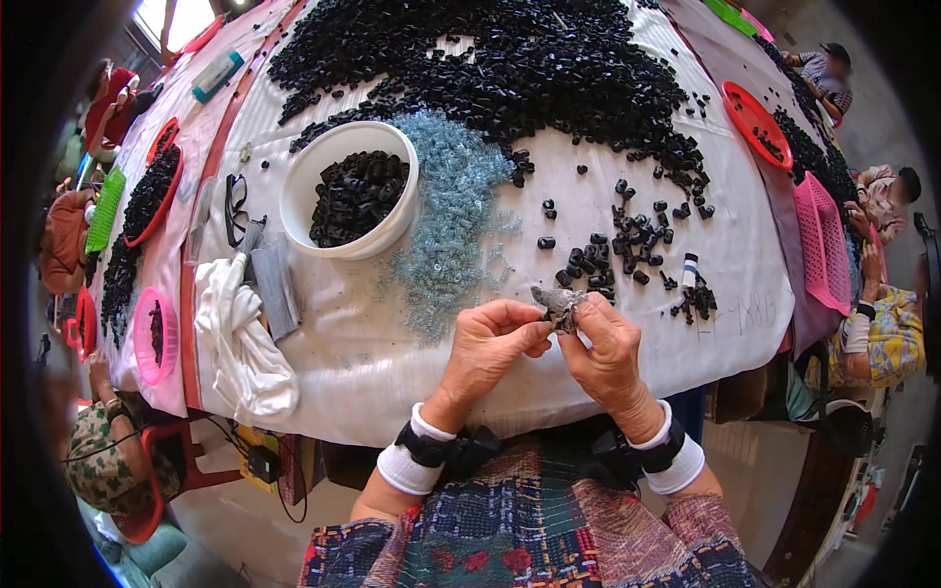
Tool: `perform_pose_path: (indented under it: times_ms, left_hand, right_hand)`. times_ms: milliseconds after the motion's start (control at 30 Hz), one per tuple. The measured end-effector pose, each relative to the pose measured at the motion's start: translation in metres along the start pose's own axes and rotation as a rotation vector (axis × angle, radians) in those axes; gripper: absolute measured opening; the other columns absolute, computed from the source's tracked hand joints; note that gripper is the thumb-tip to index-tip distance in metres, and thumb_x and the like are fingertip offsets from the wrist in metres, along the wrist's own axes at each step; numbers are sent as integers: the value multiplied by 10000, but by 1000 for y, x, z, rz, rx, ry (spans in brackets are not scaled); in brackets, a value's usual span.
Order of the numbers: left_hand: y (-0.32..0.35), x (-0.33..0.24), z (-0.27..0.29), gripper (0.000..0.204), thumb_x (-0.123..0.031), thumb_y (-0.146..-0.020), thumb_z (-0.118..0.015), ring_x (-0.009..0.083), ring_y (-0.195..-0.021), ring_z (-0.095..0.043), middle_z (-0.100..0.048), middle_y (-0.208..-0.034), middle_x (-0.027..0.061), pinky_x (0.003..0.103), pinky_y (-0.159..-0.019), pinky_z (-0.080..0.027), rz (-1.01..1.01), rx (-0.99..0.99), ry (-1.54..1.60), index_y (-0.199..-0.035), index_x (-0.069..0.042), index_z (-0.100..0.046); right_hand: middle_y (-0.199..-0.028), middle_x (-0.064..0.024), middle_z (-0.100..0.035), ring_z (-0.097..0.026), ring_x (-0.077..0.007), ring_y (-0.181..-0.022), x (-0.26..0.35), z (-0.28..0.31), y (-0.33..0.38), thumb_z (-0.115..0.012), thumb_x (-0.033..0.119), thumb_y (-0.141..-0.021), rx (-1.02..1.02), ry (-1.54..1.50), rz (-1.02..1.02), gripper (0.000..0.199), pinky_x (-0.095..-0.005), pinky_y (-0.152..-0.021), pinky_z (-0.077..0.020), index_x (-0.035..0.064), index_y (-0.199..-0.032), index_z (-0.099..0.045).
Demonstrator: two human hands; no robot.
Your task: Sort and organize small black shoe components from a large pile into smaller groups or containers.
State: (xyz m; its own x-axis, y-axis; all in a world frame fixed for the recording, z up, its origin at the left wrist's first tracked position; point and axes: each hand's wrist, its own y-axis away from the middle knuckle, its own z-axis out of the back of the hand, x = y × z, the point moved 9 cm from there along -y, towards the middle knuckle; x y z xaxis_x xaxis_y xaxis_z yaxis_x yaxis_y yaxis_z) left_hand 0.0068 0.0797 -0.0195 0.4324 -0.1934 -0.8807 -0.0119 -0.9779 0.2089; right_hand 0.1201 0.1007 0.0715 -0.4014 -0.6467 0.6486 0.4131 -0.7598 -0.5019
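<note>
A small grey, crumpled piece (559, 304) is pinched between the fingertips of the left hand (487, 351) and the right hand (610, 355), both sets of fingers curled and pressed together on it, and it is held just above the near edge of the white-covered table (392, 363). Just beyond the hands a patch of pale blue springs (446, 211) and scattered black plastic parts (627, 245) are spread, with a white bucket (338, 157) of black parts set farther left. A large heap of black parts (490, 59) is piled at the far side, and a white cloth (240, 343) is draped near the left edge.
</note>
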Motion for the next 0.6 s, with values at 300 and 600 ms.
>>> perform_pose_path:
  times_ms: [300, 600]
  left_hand:
    - [-2, 5, 4, 82, -15, -819, -597, 100, -659, -613, -650, -772, 67, 219, -618, -508, 31, -9, 34, -888, 23, -623]
    - [-1, 1, 3, 77, -13, -804, -582, 106, -677, -609, -641, -767, 61, 224, -652, -506, 43, 31, 123, -854, 38, -610]
  right_hand:
    - [-784, -147, -549, -545, -310, -680, 3, -7, 2, -623, -71, -634, 5, -52, -28, 235, -354, -580, -466, -18, -857, -569]
    - [-933, -168, -528, -531, -319, -824, 9, -20, 4, -702, 11, -638, 89, -13, 51, 353, -365, -673, -467, -35, -957, -558]
